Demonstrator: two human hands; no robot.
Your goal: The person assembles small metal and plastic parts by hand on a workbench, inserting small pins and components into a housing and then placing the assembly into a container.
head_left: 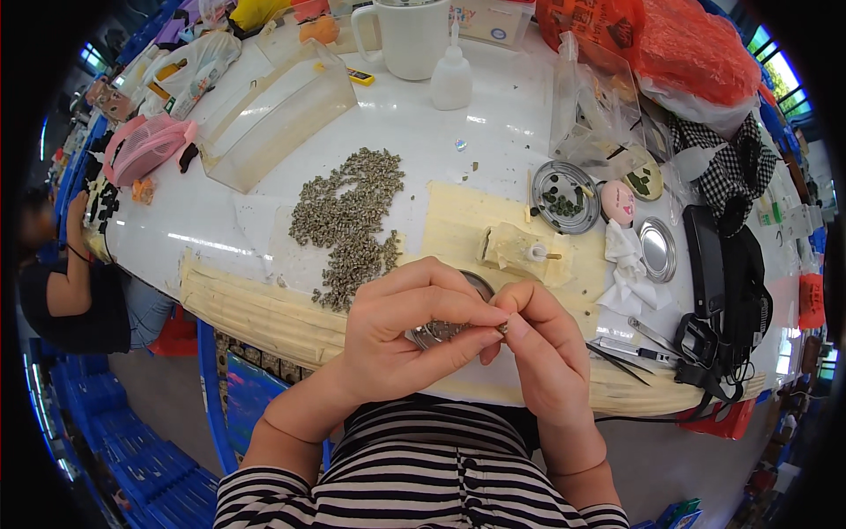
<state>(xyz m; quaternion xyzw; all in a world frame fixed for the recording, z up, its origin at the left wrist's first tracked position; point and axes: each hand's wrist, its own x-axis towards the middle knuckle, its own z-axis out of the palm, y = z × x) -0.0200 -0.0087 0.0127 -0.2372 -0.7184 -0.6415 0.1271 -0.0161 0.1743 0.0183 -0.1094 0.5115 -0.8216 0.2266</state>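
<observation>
White, cluttered table (397,123): I see the left hand (401,322) and right hand (551,357) pinched nearly closed, fingertips meeting on one tiny part (503,328), near a round metal tin (479,283); I'd keep pressure light, wrists steady.

Layout of the worktop (397,123) about the heap of small parts (348,212). Behind the heap, slightly right: mug (416,40), then squeeze bottle (451,84). Behind-left: trough (295,132); farther left: pouch (143,152). Right of the heap: dish (568,227), loose pieces (568,209) in it. Farther right of the heap, in order: tissue (627,278), disc (656,250), strap (703,264).
</observation>
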